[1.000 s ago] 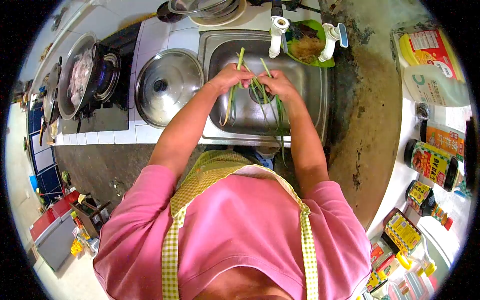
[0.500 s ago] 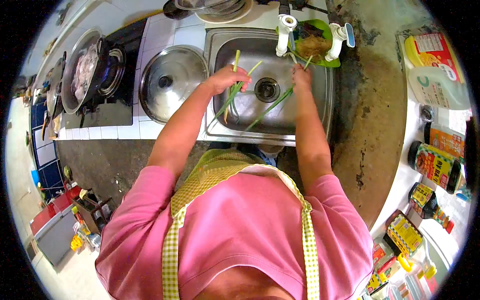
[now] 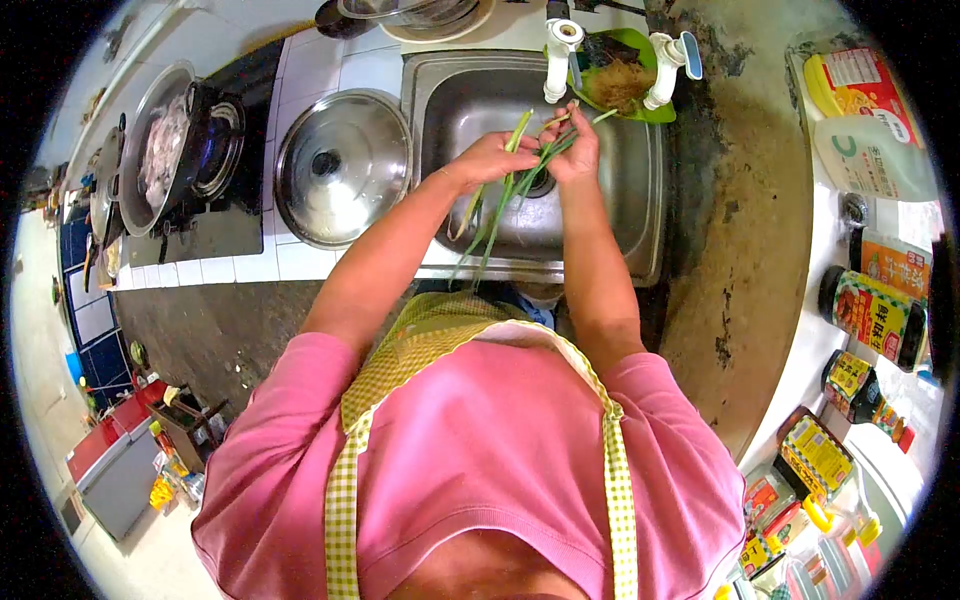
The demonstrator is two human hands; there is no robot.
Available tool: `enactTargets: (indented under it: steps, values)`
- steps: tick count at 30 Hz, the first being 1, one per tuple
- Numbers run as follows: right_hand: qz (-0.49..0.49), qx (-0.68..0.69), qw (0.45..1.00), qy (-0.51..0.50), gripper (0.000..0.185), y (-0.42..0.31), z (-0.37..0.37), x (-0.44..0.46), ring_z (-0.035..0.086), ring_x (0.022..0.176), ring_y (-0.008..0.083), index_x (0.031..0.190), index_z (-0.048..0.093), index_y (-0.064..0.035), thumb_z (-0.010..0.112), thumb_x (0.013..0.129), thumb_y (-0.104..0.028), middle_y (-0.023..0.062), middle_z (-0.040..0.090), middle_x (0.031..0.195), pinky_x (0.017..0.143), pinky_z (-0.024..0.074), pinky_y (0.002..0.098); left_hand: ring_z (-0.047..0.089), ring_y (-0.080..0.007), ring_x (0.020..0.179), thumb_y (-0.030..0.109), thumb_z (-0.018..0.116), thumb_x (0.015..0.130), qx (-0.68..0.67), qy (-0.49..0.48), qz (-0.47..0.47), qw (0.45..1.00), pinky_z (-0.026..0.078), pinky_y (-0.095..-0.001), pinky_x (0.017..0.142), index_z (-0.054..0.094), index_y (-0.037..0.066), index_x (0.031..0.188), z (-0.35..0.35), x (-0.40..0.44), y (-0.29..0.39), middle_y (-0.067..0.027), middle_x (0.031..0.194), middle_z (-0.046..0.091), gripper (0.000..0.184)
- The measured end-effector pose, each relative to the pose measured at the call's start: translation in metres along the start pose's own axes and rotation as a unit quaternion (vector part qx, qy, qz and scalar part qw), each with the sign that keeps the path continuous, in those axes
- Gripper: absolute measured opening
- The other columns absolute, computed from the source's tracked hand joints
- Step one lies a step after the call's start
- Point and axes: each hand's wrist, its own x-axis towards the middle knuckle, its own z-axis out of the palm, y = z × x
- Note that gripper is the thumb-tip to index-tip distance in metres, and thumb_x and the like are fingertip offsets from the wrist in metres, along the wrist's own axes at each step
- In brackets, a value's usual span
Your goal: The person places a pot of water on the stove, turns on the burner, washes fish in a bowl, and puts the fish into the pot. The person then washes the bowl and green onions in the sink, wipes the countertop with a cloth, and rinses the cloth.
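Over the metal sink (image 3: 606, 225) both hands are close together. My left hand (image 3: 487, 160) is closed on green onion stalks (image 3: 520, 128), whose pale ends stick up past the fingers. Long green leaves (image 3: 487, 240) hang down toward the sink's front edge. My right hand (image 3: 574, 148) pinches more green onion, with one white end pointing up to the right and a thin yellowish strip at the fingertips. A green tray (image 3: 655, 102) with brown, root-like scraps (image 3: 618, 86) sits behind the sink, beside two white taps (image 3: 563, 62).
Left of the sink lies a round metal lid (image 3: 345, 190). Farther left, a pan of pale meat (image 3: 163, 155) stands on the gas stove (image 3: 232, 225). Bottles, jars and packets, among them a white jug (image 3: 868, 158), line the right side. Bowls (image 3: 440, 20) are stacked behind.
My right hand has moved from beside the green tray back toward my left hand, bringing its green onion along. A second ago the hands were also together, lower over the drain.
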Motion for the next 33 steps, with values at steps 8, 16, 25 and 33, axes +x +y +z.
enactTargets:
  steps: [8,16,25,33]
  values:
    - [-0.104,-0.164,0.981,0.019,0.015,-0.025,0.013,-0.023,0.048,0.076,0.0153,0.082,0.052,-0.0116,0.058,0.073,-0.021,0.0033,0.054,0.083,0.060,0.0392,0.0302,0.049,-0.0106,0.068,0.017,0.065,0.067,0.107,-0.016,-0.019,0.994,0.039,-0.0245,0.062,0.054,0.004,0.081,-0.008,0.014,-0.021,-0.0006,0.071,0.053,0.023]
    - [-0.105,-0.095,0.988,-0.055,0.022,-0.074,0.007,-0.046,0.049,0.089,0.0201,0.089,0.055,-0.0087,0.052,0.070,-0.020,0.0052,0.056,0.097,0.073,0.0366,0.0349,0.049,-0.0142,0.072,0.016,0.060,0.067,-0.021,-0.011,-0.013,1.000,0.037,-0.0262,0.066,0.057,0.005,0.085,-0.029,0.001,-0.013,-0.0043,0.078,0.055,0.021]
    - [-0.062,-0.074,0.986,-0.132,0.008,-0.089,0.022,-0.083,0.030,0.044,0.0068,0.074,0.046,-0.0086,0.049,0.072,-0.016,-0.0028,0.035,0.054,0.040,0.0212,0.0206,0.053,-0.0135,0.070,0.013,0.054,0.077,-0.177,-0.004,-0.007,0.984,0.044,-0.0242,0.064,0.053,0.004,0.103,-0.050,0.003,-0.004,-0.0071,0.090,0.058,0.027]
    - [0.072,-0.490,0.864,-0.088,0.005,-0.060,-0.014,-0.235,0.037,0.049,0.0040,0.072,0.051,-0.0058,0.050,0.075,-0.009,-0.0034,0.044,0.058,0.044,0.0297,0.0183,0.053,-0.0164,0.072,0.011,0.050,0.080,-0.218,0.048,0.030,0.974,0.046,-0.0264,0.068,0.051,0.003,0.103,-0.077,0.007,0.001,-0.0071,0.091,0.056,0.024]
